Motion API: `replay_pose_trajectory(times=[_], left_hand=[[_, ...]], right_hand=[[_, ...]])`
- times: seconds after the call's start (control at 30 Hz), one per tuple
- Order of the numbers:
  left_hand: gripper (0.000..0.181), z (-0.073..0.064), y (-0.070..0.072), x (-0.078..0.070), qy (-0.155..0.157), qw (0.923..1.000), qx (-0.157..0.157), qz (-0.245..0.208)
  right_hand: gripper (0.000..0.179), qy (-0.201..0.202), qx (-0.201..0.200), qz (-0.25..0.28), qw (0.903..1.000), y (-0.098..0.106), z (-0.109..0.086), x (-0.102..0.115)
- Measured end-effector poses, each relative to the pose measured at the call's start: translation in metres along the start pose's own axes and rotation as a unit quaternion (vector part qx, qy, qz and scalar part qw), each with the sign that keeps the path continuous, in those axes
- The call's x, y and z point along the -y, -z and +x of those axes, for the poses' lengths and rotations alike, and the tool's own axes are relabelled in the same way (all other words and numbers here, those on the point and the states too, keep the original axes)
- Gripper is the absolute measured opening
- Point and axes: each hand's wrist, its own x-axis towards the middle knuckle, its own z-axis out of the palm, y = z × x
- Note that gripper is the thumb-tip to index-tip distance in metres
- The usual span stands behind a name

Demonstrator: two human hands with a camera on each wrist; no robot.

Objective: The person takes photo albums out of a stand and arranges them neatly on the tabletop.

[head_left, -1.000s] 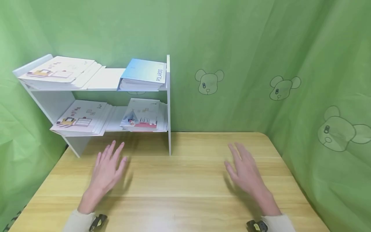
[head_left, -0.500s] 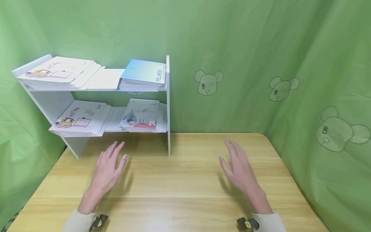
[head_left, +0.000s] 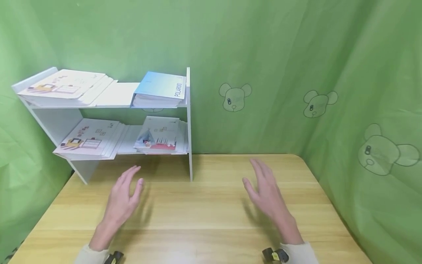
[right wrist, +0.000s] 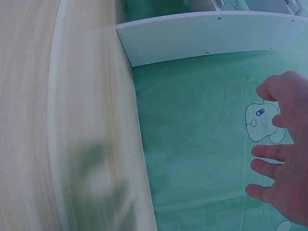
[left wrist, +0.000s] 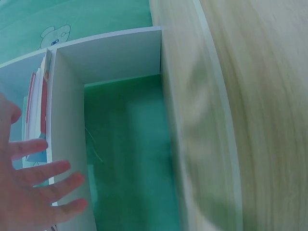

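Observation:
My left hand [head_left: 121,198] hovers over the wooden table in front of the shelf, fingers loosely extended and holding nothing. In the left wrist view its spread fingers [left wrist: 45,175] overlap the side of the lower shelf board. My right hand [head_left: 265,192] is over the table's right half, thumb apart from the fingers, also holding nothing. A white two-tier shelf [head_left: 190,146] stands at the back left. Flat on its upper tier lie a stack of illustrated books [head_left: 66,84] and a blue binder marked POLAROID [head_left: 159,85]. More illustrated books [head_left: 90,137] and a tent-picture book [head_left: 158,134] lie on the lower tier.
A wooden table [head_left: 204,209] spreads beneath both hands, with a rounded back right corner. Green curtain [head_left: 270,44] printed with bear faces hangs behind and along both sides. Dark wrist devices [head_left: 276,255] sit at the sleeve cuffs.
My right hand has drifted left toward the middle. The left hand has turned slightly, its fingers bending a little more. The head view has shifted slightly; the shelf and books stay put.

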Motion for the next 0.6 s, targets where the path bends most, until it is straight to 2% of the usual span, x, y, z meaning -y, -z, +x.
replay_pose_trajectory(times=[0.2, 0.37, 0.6], left_hand=[[0.042, 0.001, 0.004, -0.004, -0.006, 0.9987, -0.042, -0.027], [0.041, 0.001, 0.004, -0.005, -0.014, 0.9972, -0.063, -0.039], [0.044, -0.001, -0.001, -0.009, -0.011, 0.9976, -0.045, -0.052]], right_hand=[[0.069, -0.004, 0.008, 0.014, 0.9999, -0.006, 0.006, 0.011], [0.069, 0.001, 0.008, 0.025, 0.9996, -0.010, 0.011, 0.017], [0.069, -0.001, 0.013, 0.034, 0.9993, -0.015, 0.015, 0.024]])
